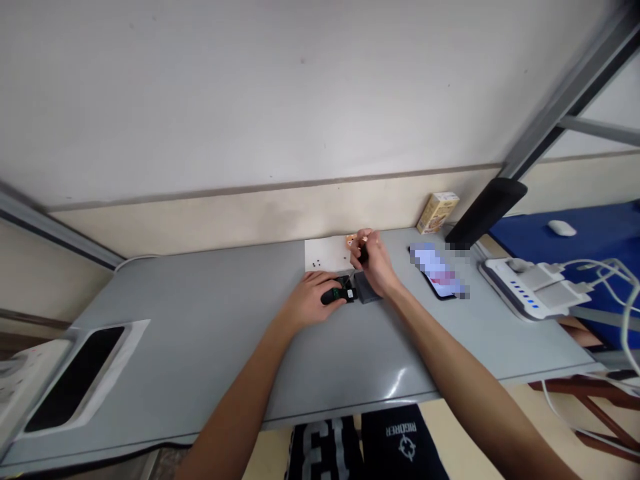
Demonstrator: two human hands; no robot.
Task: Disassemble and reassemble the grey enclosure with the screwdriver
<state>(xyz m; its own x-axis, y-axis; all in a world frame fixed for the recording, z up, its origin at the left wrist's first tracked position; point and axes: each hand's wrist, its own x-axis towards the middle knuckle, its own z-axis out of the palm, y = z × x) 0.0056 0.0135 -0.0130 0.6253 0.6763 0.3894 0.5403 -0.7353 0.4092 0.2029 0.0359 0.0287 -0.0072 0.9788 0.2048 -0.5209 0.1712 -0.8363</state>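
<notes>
My left hand (310,300) rests on the grey table (200,333) with its fingers closed round a small black device (336,293). A dark grey flat part (367,289) lies right beside that device. My right hand (374,261) is closed in a pinch on a thin black tool (363,253), held just above the device. Behind both hands lies a white sheet of paper (325,253) with a few tiny dark bits on it and a small orange piece (351,240) at its far right corner.
A phone (440,273) lies to the right of my hands. A yellow box (437,212) stands by the wall. A white charging hub (525,285) with cables sits at the table's right end. A black slab in a white frame (75,377) lies at the left.
</notes>
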